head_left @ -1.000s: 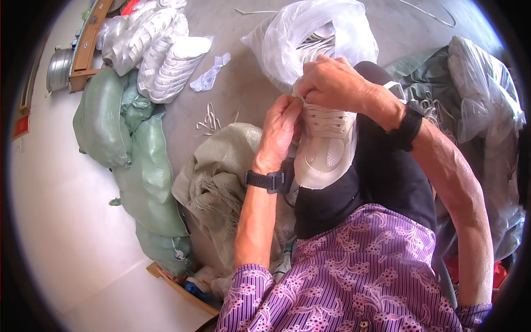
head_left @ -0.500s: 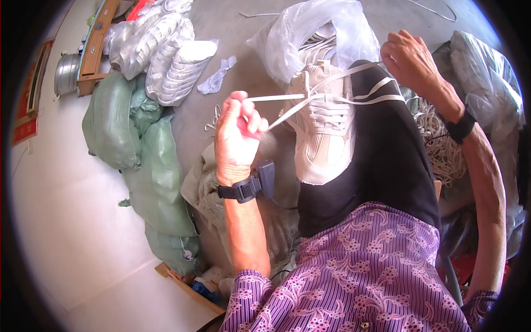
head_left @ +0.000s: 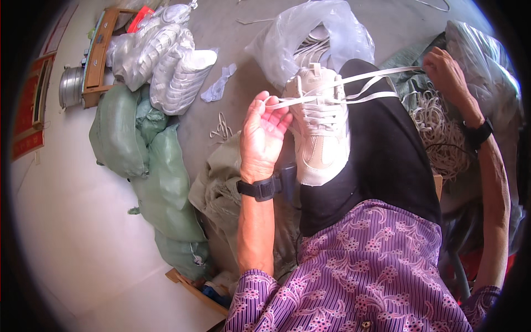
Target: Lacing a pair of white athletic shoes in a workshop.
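Observation:
A pale beige sneaker (head_left: 323, 149) rests on my black-clad thigh, its toe toward me. White shoelace (head_left: 381, 73) is threaded through its eyelets, with strands running out to both sides. My left hand (head_left: 263, 133) is beside the shoe's left edge, palm up, with lace pinched between thumb and forefinger and the other fingers loosely curled. Out to the right, my right hand (head_left: 445, 72) is closed on a strand of the lace, pulled nearly straight from the shoe. Another loop of lace lies across my knee.
A clear plastic bag (head_left: 354, 27) with shoes stands beyond the sneaker. At right lies a heap of white laces (head_left: 437, 133) beside plastic-wrapped bundles (head_left: 481, 55). Green sacks (head_left: 166, 171) and wrapped stacks of white shoe parts (head_left: 180, 83) fill the left, near a wooden drawer unit (head_left: 99, 52).
My right hand has moved farther right, drawing a lace strand out longer. My left hand has come in closer to the shoe, and its lace is no longer stretched out leftward.

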The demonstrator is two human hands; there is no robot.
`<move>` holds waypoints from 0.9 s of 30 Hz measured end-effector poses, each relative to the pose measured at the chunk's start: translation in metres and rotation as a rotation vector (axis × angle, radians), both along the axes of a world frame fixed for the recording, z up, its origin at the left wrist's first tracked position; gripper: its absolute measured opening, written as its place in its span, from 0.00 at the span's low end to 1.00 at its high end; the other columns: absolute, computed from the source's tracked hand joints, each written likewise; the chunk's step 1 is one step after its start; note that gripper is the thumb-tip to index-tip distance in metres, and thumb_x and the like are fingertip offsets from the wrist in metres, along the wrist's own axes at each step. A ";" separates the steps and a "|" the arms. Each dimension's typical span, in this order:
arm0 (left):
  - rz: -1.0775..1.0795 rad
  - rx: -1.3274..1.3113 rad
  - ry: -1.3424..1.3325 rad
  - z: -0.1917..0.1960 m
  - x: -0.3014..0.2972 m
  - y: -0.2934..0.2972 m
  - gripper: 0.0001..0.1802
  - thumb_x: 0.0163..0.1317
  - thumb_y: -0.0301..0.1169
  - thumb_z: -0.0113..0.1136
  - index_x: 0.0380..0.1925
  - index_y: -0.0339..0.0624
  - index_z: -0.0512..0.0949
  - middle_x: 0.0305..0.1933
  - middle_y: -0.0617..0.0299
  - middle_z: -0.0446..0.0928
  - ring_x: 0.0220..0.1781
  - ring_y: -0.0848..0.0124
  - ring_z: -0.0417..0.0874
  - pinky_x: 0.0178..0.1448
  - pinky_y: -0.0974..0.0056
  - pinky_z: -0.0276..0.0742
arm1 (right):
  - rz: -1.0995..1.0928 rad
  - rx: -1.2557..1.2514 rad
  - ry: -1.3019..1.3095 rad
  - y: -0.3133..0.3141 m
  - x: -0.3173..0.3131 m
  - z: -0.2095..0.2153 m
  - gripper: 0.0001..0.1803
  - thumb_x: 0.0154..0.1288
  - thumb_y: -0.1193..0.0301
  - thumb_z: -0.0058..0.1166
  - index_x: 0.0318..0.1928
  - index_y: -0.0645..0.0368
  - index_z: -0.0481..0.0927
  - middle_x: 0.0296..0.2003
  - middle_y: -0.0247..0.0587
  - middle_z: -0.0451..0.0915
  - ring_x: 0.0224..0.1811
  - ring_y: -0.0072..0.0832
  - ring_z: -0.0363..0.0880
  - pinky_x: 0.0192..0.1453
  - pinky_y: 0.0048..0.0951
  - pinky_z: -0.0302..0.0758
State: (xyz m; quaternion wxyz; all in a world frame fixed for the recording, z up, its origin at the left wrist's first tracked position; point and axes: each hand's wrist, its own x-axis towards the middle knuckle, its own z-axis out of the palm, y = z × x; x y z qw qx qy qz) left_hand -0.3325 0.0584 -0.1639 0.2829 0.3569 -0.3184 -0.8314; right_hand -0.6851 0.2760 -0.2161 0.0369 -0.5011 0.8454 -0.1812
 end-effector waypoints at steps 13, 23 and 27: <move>-0.631 -1.001 -0.757 0.033 -0.076 0.034 0.12 0.64 0.31 0.56 0.39 0.34 0.81 0.25 0.69 0.75 0.26 0.82 0.73 0.30 0.74 0.69 | 0.462 -0.412 -0.249 -0.071 0.121 0.031 0.03 0.54 0.71 0.54 0.25 0.56 0.78 0.27 0.37 0.75 0.37 0.37 0.77 0.40 0.38 0.72; -1.054 -0.903 -0.882 0.042 -0.108 0.013 0.09 0.57 0.28 0.52 0.30 0.38 0.81 0.16 0.68 0.70 0.17 0.82 0.68 0.22 0.72 0.63 | 0.402 -0.324 -0.161 -0.073 0.134 0.020 0.06 0.52 0.68 0.57 0.27 0.55 0.78 0.28 0.35 0.76 0.39 0.31 0.74 0.47 0.37 0.65; -1.153 -0.953 -0.897 0.037 -0.114 0.009 0.08 0.53 0.28 0.53 0.22 0.37 0.79 0.16 0.68 0.71 0.18 0.80 0.69 0.23 0.71 0.64 | 0.398 -0.339 -0.157 -0.069 0.134 0.017 0.05 0.53 0.67 0.57 0.27 0.55 0.78 0.28 0.34 0.76 0.38 0.32 0.74 0.48 0.37 0.64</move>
